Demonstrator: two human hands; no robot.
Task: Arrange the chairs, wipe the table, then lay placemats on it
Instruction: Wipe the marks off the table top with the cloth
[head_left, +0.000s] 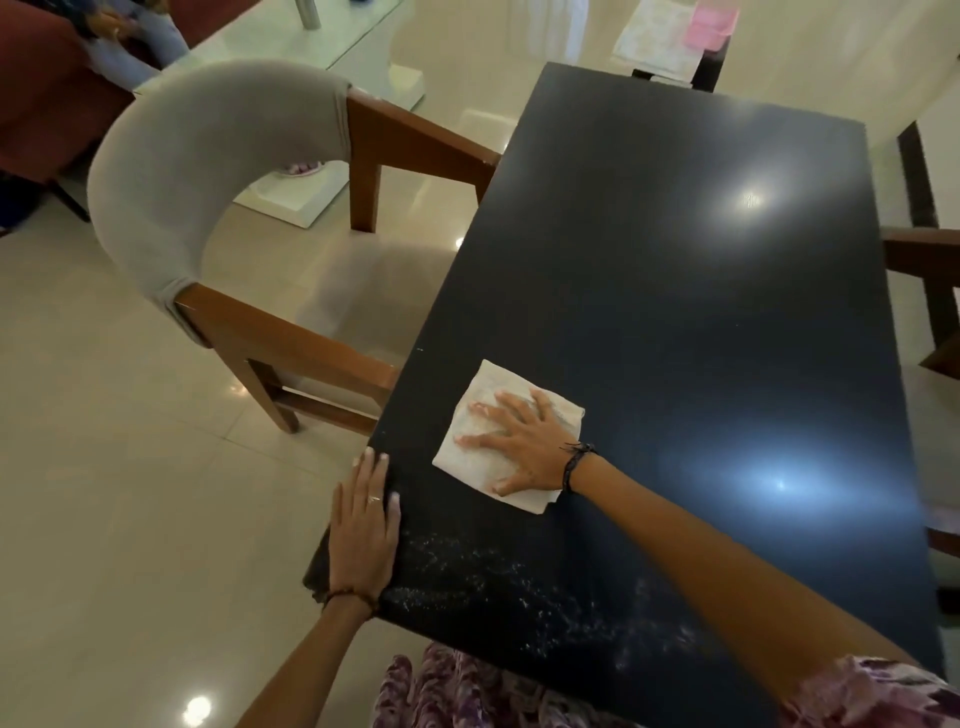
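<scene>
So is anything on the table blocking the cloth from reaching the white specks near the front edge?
Nothing visible. The right hand presses flat on the cloth, and bare dark table lies between it and the specks. The left hand rests on the table's left edge, beside that path.

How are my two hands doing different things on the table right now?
The right hand lies flat with fingers spread on the folded white cloth, well in on the dark table; the left hand touches no cloth and rests on the table's left edge near the corner. The right hand's fingers are splayed; the left hand's lie close together. Both are open, palm down, with a dark band at the wrist.
</scene>
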